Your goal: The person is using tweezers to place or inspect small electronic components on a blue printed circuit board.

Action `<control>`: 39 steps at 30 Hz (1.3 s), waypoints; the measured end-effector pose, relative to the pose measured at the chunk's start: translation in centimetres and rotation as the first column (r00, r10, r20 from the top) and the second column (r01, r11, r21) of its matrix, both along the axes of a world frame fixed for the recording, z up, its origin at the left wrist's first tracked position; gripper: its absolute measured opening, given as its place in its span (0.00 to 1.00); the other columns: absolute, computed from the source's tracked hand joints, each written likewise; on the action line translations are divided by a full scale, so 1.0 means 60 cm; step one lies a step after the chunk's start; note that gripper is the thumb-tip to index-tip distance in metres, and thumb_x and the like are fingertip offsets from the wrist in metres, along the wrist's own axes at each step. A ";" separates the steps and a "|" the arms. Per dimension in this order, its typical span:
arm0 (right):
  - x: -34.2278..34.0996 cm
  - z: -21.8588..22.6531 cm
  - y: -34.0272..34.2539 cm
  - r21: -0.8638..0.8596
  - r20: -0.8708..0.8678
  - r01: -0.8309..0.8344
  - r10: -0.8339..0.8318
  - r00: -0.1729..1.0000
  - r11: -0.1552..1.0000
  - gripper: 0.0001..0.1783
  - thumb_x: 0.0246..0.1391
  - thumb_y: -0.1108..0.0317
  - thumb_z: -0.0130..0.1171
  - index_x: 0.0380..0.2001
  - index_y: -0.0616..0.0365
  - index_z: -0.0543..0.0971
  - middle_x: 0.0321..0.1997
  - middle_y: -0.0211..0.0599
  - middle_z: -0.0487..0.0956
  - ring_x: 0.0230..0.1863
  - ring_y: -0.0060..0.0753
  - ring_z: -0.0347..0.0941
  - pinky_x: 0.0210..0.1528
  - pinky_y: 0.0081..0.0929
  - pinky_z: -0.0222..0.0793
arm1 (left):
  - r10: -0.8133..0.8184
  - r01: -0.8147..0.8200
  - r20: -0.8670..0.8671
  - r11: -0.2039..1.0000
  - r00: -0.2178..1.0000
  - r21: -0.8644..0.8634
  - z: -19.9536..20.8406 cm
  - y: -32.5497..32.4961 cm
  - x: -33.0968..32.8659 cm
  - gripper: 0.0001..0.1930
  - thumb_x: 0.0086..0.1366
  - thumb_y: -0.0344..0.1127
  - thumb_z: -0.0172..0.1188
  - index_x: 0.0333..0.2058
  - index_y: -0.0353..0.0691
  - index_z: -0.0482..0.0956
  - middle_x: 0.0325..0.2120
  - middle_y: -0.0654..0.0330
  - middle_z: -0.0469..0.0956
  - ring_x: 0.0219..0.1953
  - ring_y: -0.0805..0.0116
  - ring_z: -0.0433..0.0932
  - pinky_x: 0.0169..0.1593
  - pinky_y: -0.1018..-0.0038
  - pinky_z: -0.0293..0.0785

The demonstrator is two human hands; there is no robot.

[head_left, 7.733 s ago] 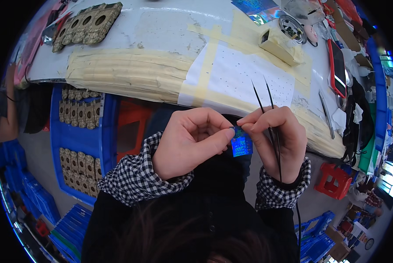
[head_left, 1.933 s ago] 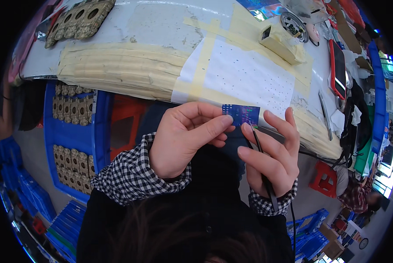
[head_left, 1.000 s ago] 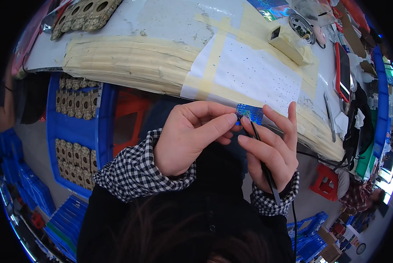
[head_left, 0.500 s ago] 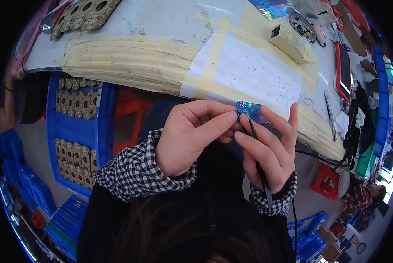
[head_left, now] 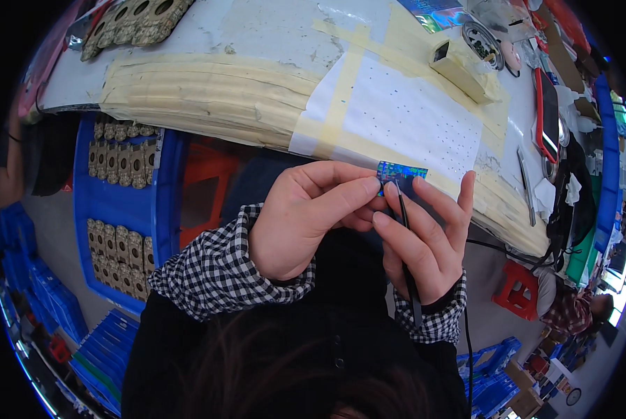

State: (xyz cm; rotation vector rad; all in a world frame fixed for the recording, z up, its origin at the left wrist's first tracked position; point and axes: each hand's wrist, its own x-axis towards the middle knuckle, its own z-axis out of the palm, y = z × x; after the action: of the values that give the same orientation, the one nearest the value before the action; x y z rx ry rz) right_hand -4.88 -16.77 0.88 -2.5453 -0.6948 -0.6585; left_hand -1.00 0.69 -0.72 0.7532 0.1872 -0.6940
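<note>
My left hand (head_left: 311, 213) pinches a small shiny blue square piece (head_left: 399, 171) between thumb and forefinger, just below the table's taped front edge. My right hand (head_left: 424, 237) touches the same piece with its fingertips and holds thin black tweezers (head_left: 407, 258) that run down along the palm toward the wrist. Both hands meet in front of my chest. Checked cuffs show at both wrists.
A white sheet with small dots (head_left: 410, 115) is taped to the worktable (head_left: 257, 42). A taped small box (head_left: 463, 70), a red phone (head_left: 547, 112) and another pair of tweezers (head_left: 526, 185) lie at right. Blue crates of brown parts (head_left: 121, 202) stand at left, a red stool (head_left: 515, 290) at right.
The hands stay together on the blue piece. The tweezers, earlier upright in my right fingers, now lie tucked down along the palm, and the piece has risen slightly toward the table edge.
</note>
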 end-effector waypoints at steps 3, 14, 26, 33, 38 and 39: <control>-0.001 0.003 0.000 -0.029 -0.003 -0.006 0.006 1.000 1.000 0.12 0.49 0.67 0.61 0.40 0.46 0.81 0.43 0.30 0.81 0.51 0.36 0.72 0.64 0.63 0.47 | 0.001 -0.002 -0.019 1.000 1.000 -0.020 -0.002 0.000 -0.001 0.09 0.66 0.31 0.53 0.41 0.34 0.77 0.34 0.58 0.80 0.35 0.74 0.79 0.38 0.79 0.76; -0.007 0.001 -0.001 -0.156 0.031 0.053 -0.049 0.998 0.986 0.18 0.54 0.51 0.56 0.45 0.44 0.80 0.45 0.27 0.79 0.51 0.35 0.71 0.65 0.61 0.48 | 0.016 -0.016 -0.039 1.000 0.999 -0.004 0.002 -0.001 0.001 0.09 0.65 0.31 0.55 0.41 0.35 0.77 0.31 0.60 0.79 0.32 0.76 0.78 0.37 0.80 0.76; -0.007 -0.005 -0.003 -0.168 0.061 0.030 -0.020 0.998 0.985 0.15 0.55 0.52 0.56 0.44 0.39 0.81 0.46 0.25 0.77 0.49 0.33 0.72 0.65 0.62 0.47 | 0.011 -0.012 -0.047 1.000 0.999 -0.021 -0.004 0.001 0.000 0.08 0.64 0.30 0.55 0.40 0.35 0.78 0.32 0.58 0.80 0.34 0.74 0.79 0.38 0.78 0.77; -0.009 0.008 -0.014 -0.122 -0.004 -0.013 0.012 1.000 0.992 0.17 0.52 0.51 0.57 0.45 0.39 0.80 0.47 0.25 0.76 0.50 0.33 0.71 0.65 0.62 0.46 | -0.001 0.001 -0.014 1.000 1.000 0.019 0.003 -0.002 0.003 0.08 0.64 0.31 0.56 0.40 0.36 0.78 0.32 0.59 0.80 0.33 0.75 0.79 0.37 0.80 0.76; -0.007 0.018 -0.031 -0.060 -0.009 0.005 -0.005 1.000 0.998 0.18 0.52 0.52 0.57 0.45 0.42 0.80 0.47 0.29 0.76 0.51 0.35 0.71 0.65 0.62 0.47 | -0.004 0.002 0.022 0.996 1.000 0.091 0.011 -0.008 0.006 0.07 0.64 0.31 0.56 0.39 0.36 0.78 0.31 0.59 0.80 0.32 0.77 0.78 0.35 0.81 0.75; -0.008 0.018 -0.036 -0.045 -0.012 0.017 -0.018 1.000 0.999 0.18 0.52 0.52 0.57 0.45 0.43 0.80 0.46 0.30 0.77 0.51 0.35 0.71 0.65 0.61 0.47 | -0.004 0.001 0.025 0.995 1.000 0.096 0.010 -0.009 0.006 0.07 0.64 0.31 0.56 0.39 0.36 0.78 0.31 0.59 0.80 0.31 0.77 0.78 0.35 0.82 0.75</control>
State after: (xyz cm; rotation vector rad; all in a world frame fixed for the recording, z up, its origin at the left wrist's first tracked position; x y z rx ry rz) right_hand -5.34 -18.94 1.96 -2.5971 -0.6913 -0.6391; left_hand -0.67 0.14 -0.13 0.8541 0.1978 -0.6812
